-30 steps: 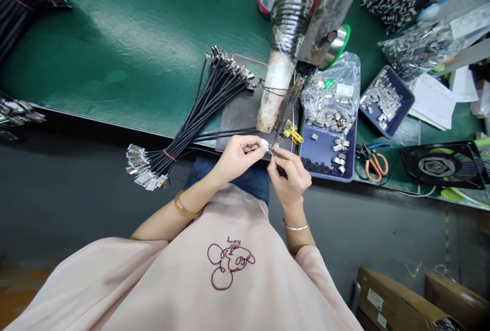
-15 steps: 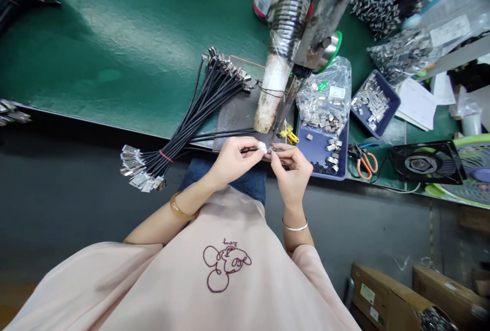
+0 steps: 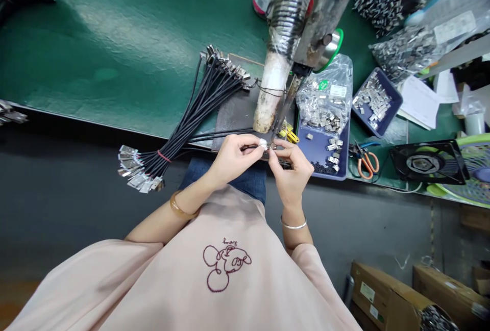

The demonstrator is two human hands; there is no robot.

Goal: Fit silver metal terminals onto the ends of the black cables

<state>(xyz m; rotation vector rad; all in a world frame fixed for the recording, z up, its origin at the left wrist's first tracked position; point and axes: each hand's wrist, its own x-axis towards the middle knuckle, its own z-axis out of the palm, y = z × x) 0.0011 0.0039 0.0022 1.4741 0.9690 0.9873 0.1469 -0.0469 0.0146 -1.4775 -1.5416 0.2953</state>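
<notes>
My left hand (image 3: 236, 158) is closed, thumb and forefinger pinching a thin black cable (image 3: 249, 147) near its end. Something white (image 3: 262, 143) covers one of its fingertips. Close against it, my right hand (image 3: 293, 170) is closed too, its fingertips on a small metal connector (image 3: 268, 149), largely hidden by the fingers. Both hands meet just below the tip of a soldering iron (image 3: 285, 106) fixed on a stand. A bundle of black cables (image 3: 191, 111) with metal plugs, tied by a red band, lies left of the hands.
A fume hose (image 3: 289, 20) with a white-wrapped nozzle hangs over the work plate (image 3: 234, 111). To the right are a blue tray (image 3: 342, 168) with bagged connectors, a smaller bin (image 3: 394, 97), orange-handled pliers (image 3: 368, 165) and a black fan (image 3: 424, 162). A yellow tool (image 3: 290, 133) lies near the iron.
Both hands keep their pinch, with their fingertips shifted slightly upward and closer to the iron's tip. The view has shifted slightly; the bundle and trays stay put.
</notes>
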